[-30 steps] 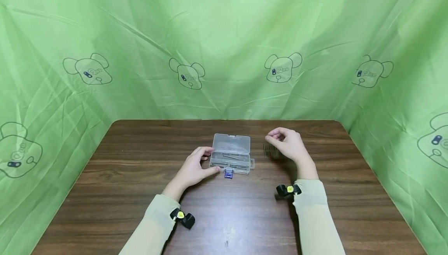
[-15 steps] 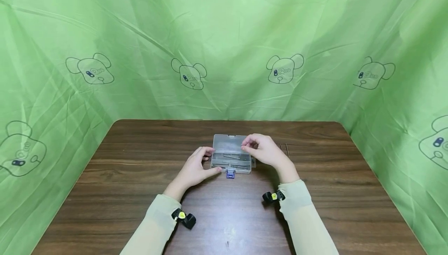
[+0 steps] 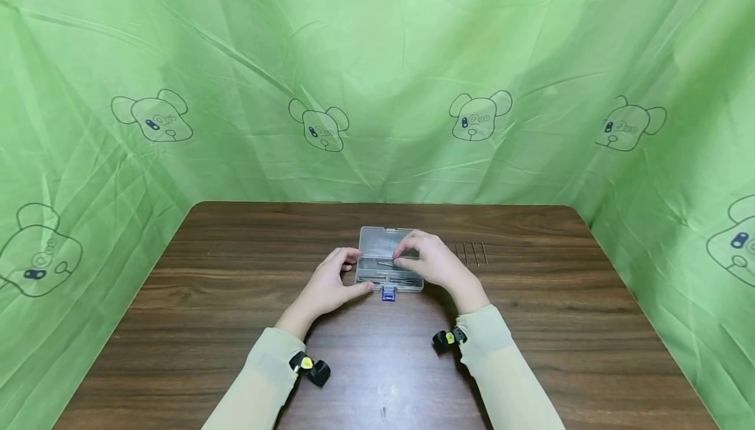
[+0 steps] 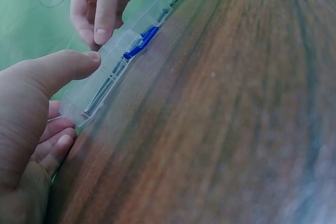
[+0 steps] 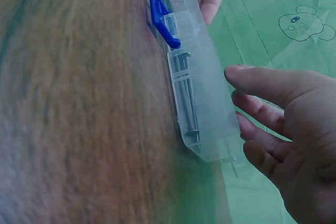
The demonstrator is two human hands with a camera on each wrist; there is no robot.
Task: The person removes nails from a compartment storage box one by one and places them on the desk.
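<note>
Steadying box edge: left hand grips | right hand pinches nail

Place: a makeshift recording booth, not a lived-in room.
Backdrop: green cloth with printed cartoon bear heads, draped wrinkled on three sides.
Furniture: one dark wood-grain desk with rounded corners.
Recording gear: small black-and-yellow cameras strapped at both wrists over pale sleeves.
</note>
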